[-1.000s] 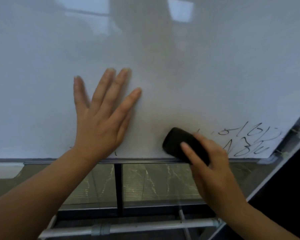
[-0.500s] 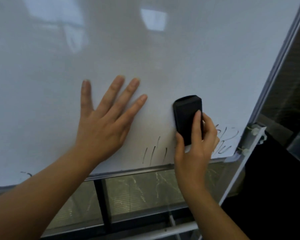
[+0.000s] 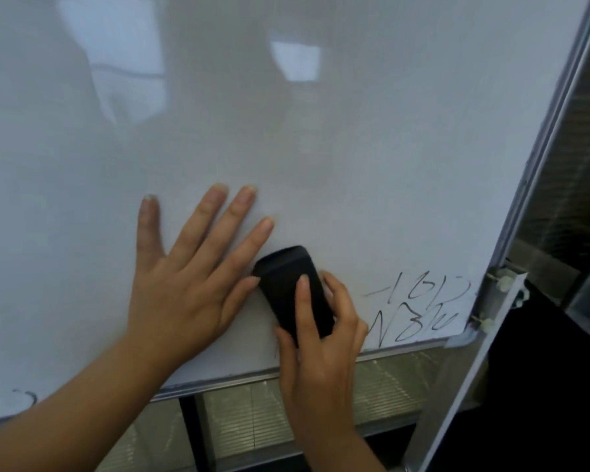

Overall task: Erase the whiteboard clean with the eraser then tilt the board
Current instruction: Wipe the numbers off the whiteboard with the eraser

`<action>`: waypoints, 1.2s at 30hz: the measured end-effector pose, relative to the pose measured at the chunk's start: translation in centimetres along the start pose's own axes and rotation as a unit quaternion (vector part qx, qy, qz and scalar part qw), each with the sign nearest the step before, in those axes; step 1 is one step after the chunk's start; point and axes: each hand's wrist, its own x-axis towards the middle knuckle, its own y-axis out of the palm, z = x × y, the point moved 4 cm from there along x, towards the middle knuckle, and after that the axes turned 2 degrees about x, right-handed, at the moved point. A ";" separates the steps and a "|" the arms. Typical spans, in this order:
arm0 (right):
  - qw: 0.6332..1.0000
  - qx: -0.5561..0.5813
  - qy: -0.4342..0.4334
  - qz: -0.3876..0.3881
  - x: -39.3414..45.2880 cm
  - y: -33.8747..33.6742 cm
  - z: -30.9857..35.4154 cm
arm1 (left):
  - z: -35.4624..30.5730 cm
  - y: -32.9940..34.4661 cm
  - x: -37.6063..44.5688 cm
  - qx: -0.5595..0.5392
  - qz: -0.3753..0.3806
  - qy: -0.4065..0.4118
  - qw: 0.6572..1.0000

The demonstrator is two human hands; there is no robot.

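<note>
The whiteboard [image 3: 338, 148] fills most of the view, its surface mostly wiped white. Black marker writing [image 3: 423, 308] sits in its lower right corner, and a small black stroke [image 3: 26, 396] shows at the lower left edge. My left hand [image 3: 191, 277] lies flat on the board, fingers spread and straight. My right hand [image 3: 321, 338] grips the black eraser [image 3: 292, 287] and holds it against the board, just right of my left thumb and left of the writing.
The board's metal frame [image 3: 539, 158] runs down the right side, with a pivot bracket [image 3: 501, 284] near the lower corner. The bottom rail [image 3: 239, 381] crosses below my hands. Under it, stand bars [image 3: 191, 434] and pale floor tiles [image 3: 252, 417] show.
My right hand has slid the eraser left and down, next to my left thumb. The short strokes near the bottom rail no longer show. My left hand stays pressed flat.
</note>
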 end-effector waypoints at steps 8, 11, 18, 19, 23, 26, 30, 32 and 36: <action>0.986 -0.026 0.127 -0.108 4.2 -5.0 -8.0 | 0.2 0.1 -0.1 0.023 0.009 0.002 1.000; 0.977 -0.018 0.157 -0.141 4.5 -5.5 -8.8 | 0.0 0.1 0.0 0.028 0.013 0.004 1.000; 0.998 0.005 0.055 -0.038 1.1 -0.9 -2.6 | 0.5 0.3 -0.6 0.015 0.000 0.004 1.000; 0.999 0.008 0.042 -0.026 0.9 -0.8 -2.5 | 0.5 0.4 -0.7 0.002 0.005 0.002 1.000; 0.995 0.020 0.083 -0.050 1.7 -2.7 -5.6 | 0.5 0.7 -0.3 -0.064 0.030 -0.008 0.997; 0.986 -0.006 0.145 -0.081 1.9 -4.7 -9.1 | 0.3 0.6 -0.1 -0.071 0.028 -0.010 0.997; 0.966 -0.035 0.227 -0.119 0.7 -6.8 -13.0 | 0.4 0.7 -0.1 -0.075 0.033 -0.016 0.997; 0.959 -0.034 0.252 -0.126 0.2 -7.1 -13.6 | 0.5 0.8 -0.3 -0.078 0.037 -0.017 0.996; 0.964 -0.040 0.228 -0.131 0.6 -7.2 -13.4 | 0.6 0.9 -0.3 -0.080 0.050 -0.018 0.995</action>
